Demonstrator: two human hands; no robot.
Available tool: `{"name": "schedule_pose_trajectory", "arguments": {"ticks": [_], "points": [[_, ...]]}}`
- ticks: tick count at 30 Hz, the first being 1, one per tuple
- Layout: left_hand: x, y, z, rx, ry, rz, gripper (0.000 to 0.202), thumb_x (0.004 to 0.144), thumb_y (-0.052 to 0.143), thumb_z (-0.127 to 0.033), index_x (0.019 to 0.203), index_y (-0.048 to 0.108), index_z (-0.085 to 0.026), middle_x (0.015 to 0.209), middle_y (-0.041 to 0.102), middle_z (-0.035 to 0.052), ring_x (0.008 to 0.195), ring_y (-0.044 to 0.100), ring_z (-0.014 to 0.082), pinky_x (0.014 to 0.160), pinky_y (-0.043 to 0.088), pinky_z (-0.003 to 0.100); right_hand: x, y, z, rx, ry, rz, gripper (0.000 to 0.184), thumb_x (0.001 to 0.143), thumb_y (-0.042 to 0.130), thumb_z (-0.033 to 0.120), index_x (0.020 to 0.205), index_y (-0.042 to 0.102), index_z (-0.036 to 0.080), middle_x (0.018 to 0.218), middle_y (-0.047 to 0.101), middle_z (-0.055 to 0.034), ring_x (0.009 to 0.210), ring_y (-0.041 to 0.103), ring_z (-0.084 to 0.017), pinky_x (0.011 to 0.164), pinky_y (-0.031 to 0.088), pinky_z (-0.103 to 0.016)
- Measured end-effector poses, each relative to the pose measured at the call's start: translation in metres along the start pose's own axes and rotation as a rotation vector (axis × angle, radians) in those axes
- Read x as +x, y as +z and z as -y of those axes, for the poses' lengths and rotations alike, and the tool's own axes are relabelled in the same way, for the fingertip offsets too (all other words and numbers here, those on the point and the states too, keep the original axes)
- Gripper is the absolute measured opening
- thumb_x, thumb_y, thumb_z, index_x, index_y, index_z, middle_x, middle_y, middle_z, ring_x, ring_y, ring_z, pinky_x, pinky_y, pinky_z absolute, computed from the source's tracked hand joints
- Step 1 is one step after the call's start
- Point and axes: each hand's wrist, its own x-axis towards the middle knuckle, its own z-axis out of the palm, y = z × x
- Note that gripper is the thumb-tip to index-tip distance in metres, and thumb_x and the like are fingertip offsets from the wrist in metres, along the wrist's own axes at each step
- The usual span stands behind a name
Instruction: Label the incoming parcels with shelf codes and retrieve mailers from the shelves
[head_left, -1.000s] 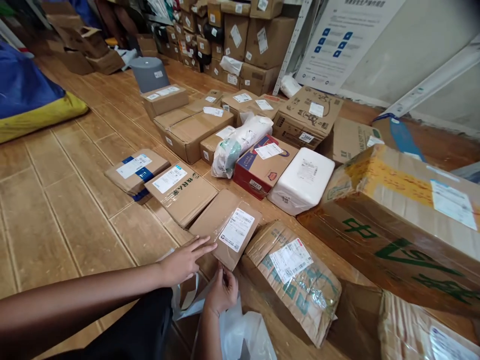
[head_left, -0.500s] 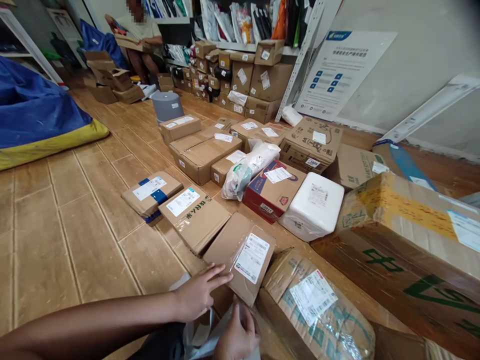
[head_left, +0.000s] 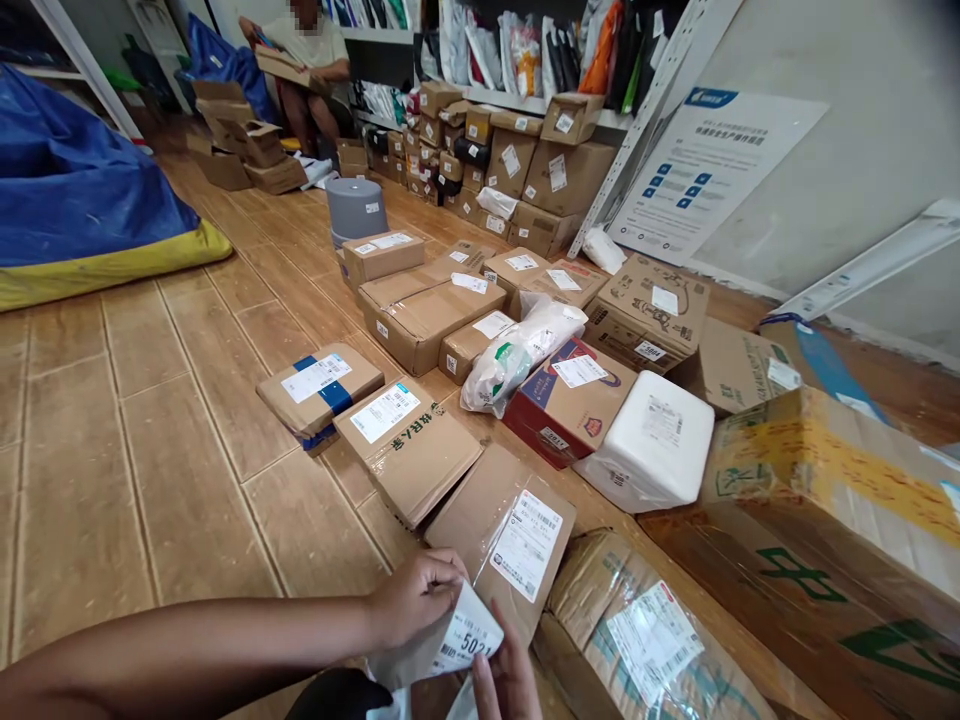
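Left hand (head_left: 424, 602) and right hand (head_left: 514, 668) together at 1 numbered label (head_left: 466, 640)

Left hand: thumb and fingers pinch the label's upper left side. Right hand: fingers lie along its right edge, close to the left hand; cannot tell whether they grip. Label is tilted, held up over the near edge of the wooden floor (head_left: 202, 510); "502" legible, last digit partly covered. A pale sheet (head_left: 405, 662) extends to the left, below the left hand.

Just beyond the label: flat brown carton (head_left: 463, 500), white shipping label on its top, near corner partly hidden by the hands. Beside it, towards the floor's left edge: carton with dark lettering (head_left: 401, 478), then blue-taped parcel (head_left: 300, 410). On its right: crumpled taped parcel (head_left: 592, 580).

Farther back, mid-floor: white wrapped block (head_left: 660, 425) next to red-sided box (head_left: 531, 440), with plastic-wrapped bundle (head_left: 499, 372) on the box's other side. Grey tub (head_left: 356, 212) stands upright behind these.

Far edge of floor: stacked boxes (head_left: 555, 180) below a shelf. Far left corner: 1 seated person (head_left: 326, 55) holding an opened-out carton (head_left: 285, 68).
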Motion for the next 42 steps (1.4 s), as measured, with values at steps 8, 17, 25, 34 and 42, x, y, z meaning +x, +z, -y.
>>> {"name": "schedule_pose_trajectory", "arguments": {"ticks": [8, 17, 25, 34, 42], "points": [[-0.004, 0.002, -0.03, -0.254, -0.198, -0.028, 0.054, 0.077, 0.06, -0.052, 0.117, 0.061, -0.016, 0.106, 0.063, 0.01, 0.101, 0.058, 0.0243, 0.089, 0.043, 0.034, 0.031, 0.013, 0.048, 0.127, 0.242, 0.109, 0.044, 0.057, 0.086, 0.04, 0.089, 0.066, 0.017, 0.084, 0.073, -0.0104, 0.075, 0.069, -0.023, 0.067, 0.057, -0.032], [0.003, -0.006, -0.045, -0.235, -0.234, -0.068, 0.045, 0.063, 0.072, -0.057, 0.071, 0.06, -0.014, 0.065, 0.057, -0.0004, 0.062, 0.05, 0.0133, 0.06, 0.04, 0.025, 0.03, 0.043, 0.099, 0.273, 0.49, 0.069, 0.056, 0.046, 0.087, 0.052, 0.084, 0.071, 0.015, 0.085, 0.074, -0.0122, 0.07, 0.069, -0.024, 0.065, 0.056, -0.034], [0.005, -0.009, -0.029, -0.218, -0.26, -0.067, 0.049, 0.073, 0.058, -0.063, 0.06, 0.051, -0.016, 0.056, 0.043, -0.0038, 0.056, 0.038, 0.0115, 0.054, 0.031, 0.025, 0.03, 0.044, 0.086, 0.175, 0.386, 0.185, 0.043, 0.069, 0.073, 0.054, 0.086, 0.071, 0.015, 0.083, 0.073, -0.0089, 0.07, 0.066, -0.02, 0.06, 0.052, -0.029], [0.003, -0.011, -0.029, -0.092, -0.242, -0.087, 0.048, 0.078, 0.053, -0.062, 0.061, 0.054, -0.016, 0.054, 0.048, -0.0022, 0.055, 0.047, 0.0142, 0.052, 0.036, 0.025, 0.034, 0.047, 0.086, 0.22, 0.372, 0.201, 0.037, 0.068, 0.075, 0.051, 0.079, 0.071, 0.016, 0.081, 0.072, -0.006, 0.07, 0.064, -0.018, 0.067, 0.052, -0.028], [0.015, -0.051, 0.0, 0.799, 0.204, -0.371, 0.023, 0.09, 0.05, -0.025, 0.108, 0.063, -0.019, 0.109, 0.067, 0.0064, 0.106, 0.054, 0.0248, 0.093, 0.042, 0.041, 0.041, 0.042, 0.058, 0.016, 0.272, 0.182, 0.047, 0.067, 0.07, 0.058, 0.088, 0.07, 0.016, 0.083, 0.072, -0.0064, 0.077, 0.064, -0.019, 0.07, 0.052, -0.028]]}}
